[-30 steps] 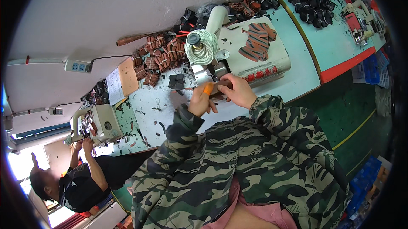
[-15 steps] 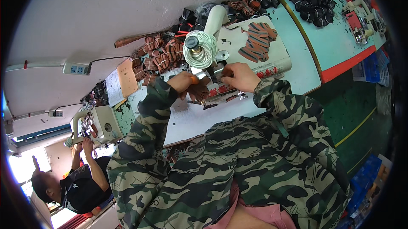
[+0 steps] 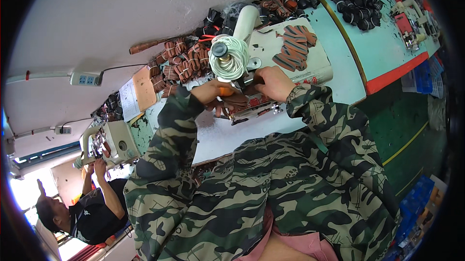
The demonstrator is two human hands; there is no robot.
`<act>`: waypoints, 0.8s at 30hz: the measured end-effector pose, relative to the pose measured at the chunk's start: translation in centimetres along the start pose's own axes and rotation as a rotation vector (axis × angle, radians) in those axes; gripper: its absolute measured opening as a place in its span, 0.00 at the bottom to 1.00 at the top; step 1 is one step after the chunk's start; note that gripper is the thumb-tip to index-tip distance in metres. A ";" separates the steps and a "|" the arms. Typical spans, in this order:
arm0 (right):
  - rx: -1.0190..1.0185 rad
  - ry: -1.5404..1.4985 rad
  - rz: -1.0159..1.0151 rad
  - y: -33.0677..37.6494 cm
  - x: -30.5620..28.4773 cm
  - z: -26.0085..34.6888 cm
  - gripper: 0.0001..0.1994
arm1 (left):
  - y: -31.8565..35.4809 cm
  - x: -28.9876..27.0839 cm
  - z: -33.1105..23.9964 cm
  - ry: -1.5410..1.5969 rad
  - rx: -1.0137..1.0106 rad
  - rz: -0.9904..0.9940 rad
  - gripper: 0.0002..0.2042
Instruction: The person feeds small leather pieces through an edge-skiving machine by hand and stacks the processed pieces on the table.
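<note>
A bunch of flat brown strips is gripped in my left hand, which has an orange cover on one finger. The strips reach in under the head of a cream machine, below its coil of pale green cord. On the other side of the machine head, my right hand is closed, its fingertips curled in close to the strips. What those fingertips pinch is hidden by the hand. A bundle of brown and grey strips lies on top of the machine, beyond my right hand.
Tied brown bundles are heaped along the wall, beside a wooden-handled tool. Black bundles lie at the far right, near another machine. At the left, a person in black works at a similar machine.
My left hand has shifted slightly right, carrying the strips in closer under the machine head. My right hand has risen a little, and the gap between the hands has narrowed.
</note>
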State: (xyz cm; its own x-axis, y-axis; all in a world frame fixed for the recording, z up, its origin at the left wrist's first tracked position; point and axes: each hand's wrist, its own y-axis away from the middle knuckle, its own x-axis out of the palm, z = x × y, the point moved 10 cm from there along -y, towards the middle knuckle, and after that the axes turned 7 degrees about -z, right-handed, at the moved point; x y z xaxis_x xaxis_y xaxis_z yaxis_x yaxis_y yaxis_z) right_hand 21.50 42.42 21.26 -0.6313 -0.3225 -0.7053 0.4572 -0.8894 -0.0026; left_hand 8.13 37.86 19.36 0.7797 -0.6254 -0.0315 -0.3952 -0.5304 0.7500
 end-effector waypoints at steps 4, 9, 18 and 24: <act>0.080 -0.174 0.115 0.4 -0.2 -0.4 0.09 | -0.1 -1.9 2.4 -0.062 0.004 -0.187 0.14; 0.129 -0.288 0.314 1.4 1.2 -1.0 0.10 | 0.0 -2.1 0.7 -0.284 0.099 -0.373 0.13; 0.077 -0.187 0.044 0.2 0.5 0.6 0.10 | 0.2 -1.1 3.5 0.234 0.031 -0.106 0.13; 0.210 -0.251 0.294 1.5 0.9 -0.9 0.09 | -1.1 -2.9 2.4 -0.276 0.133 -0.337 0.10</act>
State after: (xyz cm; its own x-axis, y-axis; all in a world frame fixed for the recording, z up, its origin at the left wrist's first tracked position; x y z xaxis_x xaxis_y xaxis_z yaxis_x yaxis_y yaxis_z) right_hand 22.20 41.13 19.96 -0.6380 -0.6171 -0.4607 0.5189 -0.7865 0.3350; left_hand 5.12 38.95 17.01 0.7240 -0.5246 -0.4479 -0.2146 -0.7884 0.5766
